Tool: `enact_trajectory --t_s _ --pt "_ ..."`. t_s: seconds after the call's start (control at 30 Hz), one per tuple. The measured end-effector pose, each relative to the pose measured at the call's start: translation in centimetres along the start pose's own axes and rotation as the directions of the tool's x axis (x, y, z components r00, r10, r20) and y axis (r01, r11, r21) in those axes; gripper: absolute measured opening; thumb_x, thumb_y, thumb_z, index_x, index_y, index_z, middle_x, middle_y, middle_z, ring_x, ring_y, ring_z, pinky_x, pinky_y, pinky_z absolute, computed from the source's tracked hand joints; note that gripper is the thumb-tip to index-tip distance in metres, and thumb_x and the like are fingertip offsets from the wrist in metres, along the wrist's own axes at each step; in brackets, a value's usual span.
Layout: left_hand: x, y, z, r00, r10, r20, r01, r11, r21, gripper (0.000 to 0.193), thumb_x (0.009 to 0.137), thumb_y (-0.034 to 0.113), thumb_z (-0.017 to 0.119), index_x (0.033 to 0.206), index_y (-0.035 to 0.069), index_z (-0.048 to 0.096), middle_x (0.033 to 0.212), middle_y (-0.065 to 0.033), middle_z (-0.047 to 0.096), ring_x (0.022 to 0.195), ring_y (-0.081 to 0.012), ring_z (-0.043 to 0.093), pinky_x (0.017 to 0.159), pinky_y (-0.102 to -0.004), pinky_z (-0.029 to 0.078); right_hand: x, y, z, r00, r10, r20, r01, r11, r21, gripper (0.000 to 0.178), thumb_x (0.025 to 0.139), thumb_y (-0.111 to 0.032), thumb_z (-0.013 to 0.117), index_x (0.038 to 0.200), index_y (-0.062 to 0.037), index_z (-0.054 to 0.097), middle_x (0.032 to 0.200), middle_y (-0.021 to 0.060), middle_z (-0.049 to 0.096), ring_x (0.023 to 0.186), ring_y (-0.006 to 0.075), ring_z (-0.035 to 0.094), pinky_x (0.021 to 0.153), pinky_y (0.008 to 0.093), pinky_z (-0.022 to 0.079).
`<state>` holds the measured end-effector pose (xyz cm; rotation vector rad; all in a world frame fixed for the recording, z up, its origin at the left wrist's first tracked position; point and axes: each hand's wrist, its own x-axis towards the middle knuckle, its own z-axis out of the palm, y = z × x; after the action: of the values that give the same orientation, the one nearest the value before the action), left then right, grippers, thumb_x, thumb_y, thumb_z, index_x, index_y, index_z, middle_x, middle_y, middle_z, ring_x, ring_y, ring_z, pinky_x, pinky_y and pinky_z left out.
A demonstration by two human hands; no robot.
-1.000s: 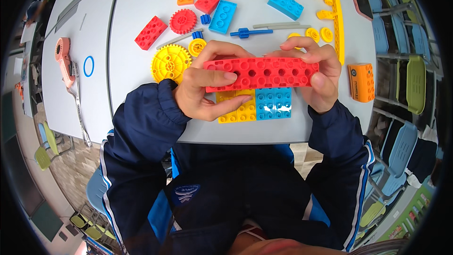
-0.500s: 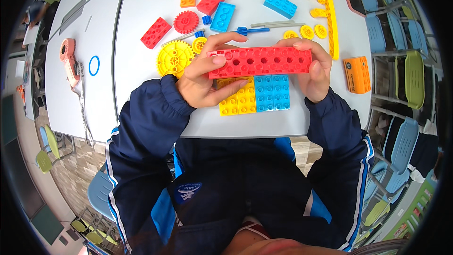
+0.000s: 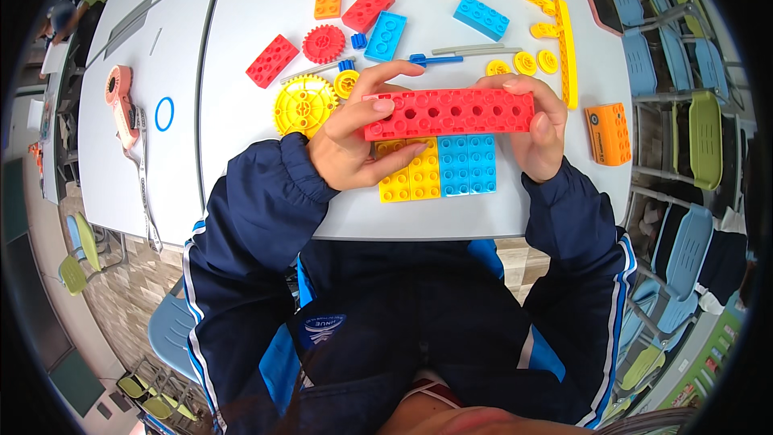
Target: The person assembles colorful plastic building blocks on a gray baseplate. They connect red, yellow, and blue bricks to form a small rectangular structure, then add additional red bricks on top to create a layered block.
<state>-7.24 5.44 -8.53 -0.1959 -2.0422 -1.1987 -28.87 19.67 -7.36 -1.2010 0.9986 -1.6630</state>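
On the white table [image 3: 258, 16], your left hand [image 3: 350, 145] and right hand [image 3: 535, 133] clamp the long red holed plastic beam [image 3: 447, 113] endwise; keep it level over the yellow and blue bricks [image 3: 439, 165] beneath your fingers.

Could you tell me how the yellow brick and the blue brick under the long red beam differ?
The yellow brick sits on the left, the blue brick on the right. The left hand has a finger lying across the yellow brick, while the blue brick lies bare, apart from the right hand. Both are studded, look alike in size, lie flat on the table side by side, and are partly covered by the long red beam.
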Motion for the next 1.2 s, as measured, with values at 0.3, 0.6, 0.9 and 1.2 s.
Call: enact_trajectory --t_s 0.3,0.6,0.9,1.2 --pt "0.0 0.1 0.0 1.0 -0.014 -0.003 0.014 1.0 -0.009 0.087 0.076 -0.01 0.075 0.139 0.027 0.028 0.141 -0.0301 0.037 0.114 -0.035 0.059 0.09 -0.0387 0.053 0.0 -0.1 0.0 1.0 0.006 0.006 -0.006 1.0 0.019 0.054 0.092 -0.047 0.062 0.121 -0.0021 0.062 0.114 0.0175 0.066 0.109 0.0259 0.065 0.097 0.0404 0.05" --pt "0.0 0.2 0.1 0.983 -0.184 0.014 0.184 0.983 0.006 0.099 0.079 -0.006 0.075 0.145 0.018 0.004 0.141 -0.0273 0.04 0.111 -0.0318 0.064 0.092 -0.0375 0.053 0.1 -0.8 1.4 1.0 0.008 0.001 -0.008 0.993 -0.116 0.061 0.077 -0.023 0.084 0.129 -0.0045 0.056 0.119 0.0129 0.064 0.109 0.0222 0.065 0.097 0.0353 0.05" --pt "0.9 2.4 -0.8 0.818 -0.574 0.04 0.575 0.814 -0.083 0.078 0.075 0.0 0.083 0.138 0.008 0.037 0.128 -0.0144 0.057 0.114 -0.0202 0.063 0.095 -0.0313 0.052 0.1 -0.6 0.8 0.987 0.162 0.017 -0.149 0.943 -0.299 0.052 0.072 -0.004 0.086 0.118 -0.0034 0.062 0.11 0.0091 0.07 0.103 0.0152 0.066 0.092 0.0306 0.052" --pt "1.2 2.2 -1.0 0.862 -0.506 -0.039 0.506 0.863 -0.017 0.06 0.074 -0.001 0.083 0.127 0.004 0.055 0.122 -0.0077 0.06 0.111 -0.0154 0.062 0.094 -0.0295 0.053 -0.5 -1.3 2.0 0.991 0.119 -0.06 -0.133 0.915 -0.38 0.051 0.071 -0.005 0.087 0.116 -0.0007 0.062 0.107 0.0104 0.071 0.097 0.0152 0.068 0.087 0.0294 0.054"
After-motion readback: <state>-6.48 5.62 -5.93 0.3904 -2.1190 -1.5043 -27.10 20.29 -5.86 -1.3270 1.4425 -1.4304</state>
